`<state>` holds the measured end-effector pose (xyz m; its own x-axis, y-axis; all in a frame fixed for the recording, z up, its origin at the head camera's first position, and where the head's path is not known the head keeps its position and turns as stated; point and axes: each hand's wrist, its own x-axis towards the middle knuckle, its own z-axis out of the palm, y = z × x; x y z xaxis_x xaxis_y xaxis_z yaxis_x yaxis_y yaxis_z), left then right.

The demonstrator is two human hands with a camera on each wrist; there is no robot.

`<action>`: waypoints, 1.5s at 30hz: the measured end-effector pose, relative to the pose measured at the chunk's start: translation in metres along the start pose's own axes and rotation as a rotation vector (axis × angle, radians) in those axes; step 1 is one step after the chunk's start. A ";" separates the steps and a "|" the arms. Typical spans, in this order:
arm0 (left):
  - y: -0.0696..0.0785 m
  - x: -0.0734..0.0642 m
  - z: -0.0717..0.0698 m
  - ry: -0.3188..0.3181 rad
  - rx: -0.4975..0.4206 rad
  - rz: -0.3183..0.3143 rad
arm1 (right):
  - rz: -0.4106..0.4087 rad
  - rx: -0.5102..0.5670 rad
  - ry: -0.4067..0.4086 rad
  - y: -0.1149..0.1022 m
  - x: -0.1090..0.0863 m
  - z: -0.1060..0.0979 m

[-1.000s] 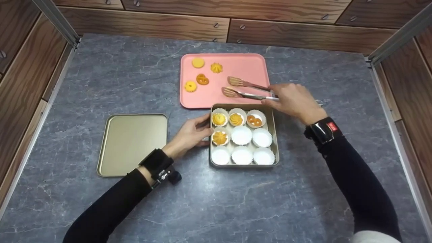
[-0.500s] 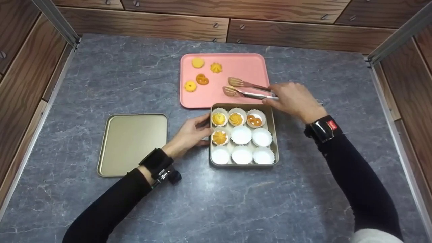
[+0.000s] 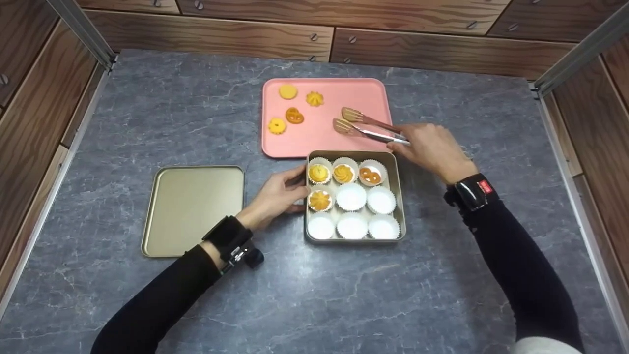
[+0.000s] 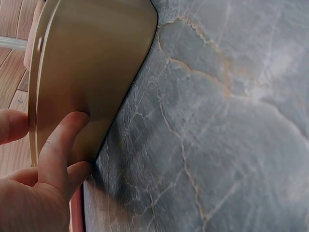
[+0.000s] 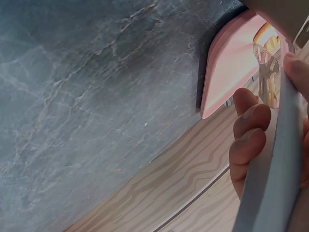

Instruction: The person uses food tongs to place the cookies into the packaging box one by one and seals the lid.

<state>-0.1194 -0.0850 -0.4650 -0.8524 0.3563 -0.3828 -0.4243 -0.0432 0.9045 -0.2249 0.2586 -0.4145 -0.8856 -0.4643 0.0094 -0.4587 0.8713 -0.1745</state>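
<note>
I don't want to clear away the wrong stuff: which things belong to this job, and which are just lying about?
In use, it seems:
tongs, in the right hand
tin, touched by the left hand
paper cups, in the tin
pink tray, under the tongs
cookies, in cups and on the tray

Lying about, apparently:
metal lid, untouched; perhaps the tin's

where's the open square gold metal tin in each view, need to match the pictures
Head: open square gold metal tin, just below and right of centre.
Left wrist: its smooth outer wall, at the upper left.
Right wrist: seemingly part of its side, in the top right corner.
Shared landmark: the grey marbled tabletop, in all three.
</note>
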 end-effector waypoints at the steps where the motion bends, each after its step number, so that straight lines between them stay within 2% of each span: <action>1: 0.000 0.000 0.000 0.000 0.001 0.000 | 0.003 0.000 0.002 0.000 -0.001 0.000; 17: 0.000 0.000 0.000 0.008 0.015 0.009 | 0.020 0.011 0.041 0.007 -0.011 -0.002; 30: -0.001 0.000 0.000 0.009 0.031 0.010 | 0.063 0.013 -0.010 0.011 -0.013 0.007; 39: 0.000 0.000 0.001 0.009 0.018 0.000 | 0.051 0.022 0.040 0.015 -0.018 0.017; 45: -0.001 0.000 0.000 0.011 0.016 0.002 | 0.063 0.034 0.065 0.015 -0.023 0.015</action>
<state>-0.1193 -0.0848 -0.4657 -0.8564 0.3458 -0.3833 -0.4181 -0.0292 0.9079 -0.2105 0.2803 -0.4322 -0.9159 -0.3967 0.0613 -0.4003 0.8919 -0.2103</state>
